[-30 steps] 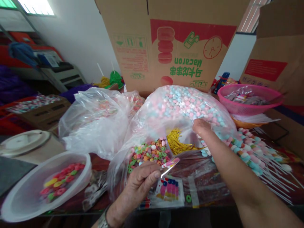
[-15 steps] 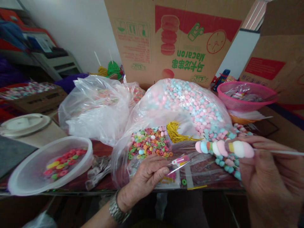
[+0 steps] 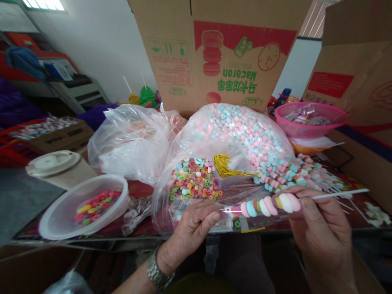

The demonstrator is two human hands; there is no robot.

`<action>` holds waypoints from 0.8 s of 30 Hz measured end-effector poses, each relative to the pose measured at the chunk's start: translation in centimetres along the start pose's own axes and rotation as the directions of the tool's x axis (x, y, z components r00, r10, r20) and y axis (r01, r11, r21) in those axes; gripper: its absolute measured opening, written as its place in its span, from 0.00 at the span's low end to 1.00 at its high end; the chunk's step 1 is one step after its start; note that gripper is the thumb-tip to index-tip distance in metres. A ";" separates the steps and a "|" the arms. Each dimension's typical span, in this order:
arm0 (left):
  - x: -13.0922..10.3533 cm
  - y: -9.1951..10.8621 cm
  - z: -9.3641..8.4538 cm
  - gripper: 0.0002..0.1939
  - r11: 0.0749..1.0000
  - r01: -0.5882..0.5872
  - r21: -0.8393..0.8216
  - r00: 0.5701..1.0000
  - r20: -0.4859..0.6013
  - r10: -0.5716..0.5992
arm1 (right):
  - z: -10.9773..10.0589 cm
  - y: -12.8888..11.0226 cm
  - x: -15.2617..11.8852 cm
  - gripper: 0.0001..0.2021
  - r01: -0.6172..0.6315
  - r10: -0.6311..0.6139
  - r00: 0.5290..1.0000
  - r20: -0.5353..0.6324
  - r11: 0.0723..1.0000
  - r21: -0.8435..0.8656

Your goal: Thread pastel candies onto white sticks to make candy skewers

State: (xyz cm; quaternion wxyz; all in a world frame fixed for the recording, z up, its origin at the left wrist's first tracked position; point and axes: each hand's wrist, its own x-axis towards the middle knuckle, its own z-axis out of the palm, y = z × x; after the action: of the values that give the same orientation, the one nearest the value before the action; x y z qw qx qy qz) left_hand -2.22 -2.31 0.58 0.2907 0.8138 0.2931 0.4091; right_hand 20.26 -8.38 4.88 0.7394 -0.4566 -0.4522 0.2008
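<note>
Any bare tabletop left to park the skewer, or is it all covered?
Little. One bare dark patch at far left, between white lid and lidless tub. A red strip at far right past the skewer pile. The middle is packed with candy bags.

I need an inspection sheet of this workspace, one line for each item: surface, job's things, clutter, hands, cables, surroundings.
Surface: dark table, mostly covered by bags and sweets.
Job's things: candy skewer with pink, blue, yellow and white pieces on a white stick; small clear wrapper at its tip.
Clutter: bag of pink and blue candies, ring candies, gold twist ties, finished skewers, white bowl, pink basket.
Hands: left hand pinches the wrapper; right hand holds the skewer.
Cables: nothing seen.
Surroundings: cardboard box printed "Macaron", white wall, shelves at left.
</note>
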 end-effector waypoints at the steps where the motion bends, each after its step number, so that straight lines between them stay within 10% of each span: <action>1: 0.0 0.1 0.1 0.12 0.999 0.033 -0.029 0.999 0.003 -0.032 | -0.1 0.2 -0.1 0.04 -0.033 0.033 0.999 0.010 0.999 0.036; 11: -0.3 0.8 0.0 0.19 0.918 0.265 -0.294 0.963 0.134 -0.235 | -0.3 -0.4 0.3 0.03 0.130 -0.139 0.982 -0.127 0.989 -0.075; 19: 0.1 0.8 0.6 0.24 0.716 0.509 -0.477 0.860 0.252 -0.444 | -0.5 -0.3 -0.9 0.03 0.184 -0.181 0.982 0.046 0.981 -0.065; 24: -0.1 0.9 1.1 0.24 0.747 0.520 -0.413 0.854 0.273 -0.443 | -1.0 0.4 -0.8 0.04 0.032 -0.034 0.991 0.130 0.999 0.014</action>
State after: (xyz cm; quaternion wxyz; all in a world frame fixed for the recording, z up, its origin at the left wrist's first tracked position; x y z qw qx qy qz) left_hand -1.08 -3.25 0.65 0.5982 0.6435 0.3606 0.3130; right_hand 20.79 -9.25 4.03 0.7142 -0.4307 -0.5057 0.2205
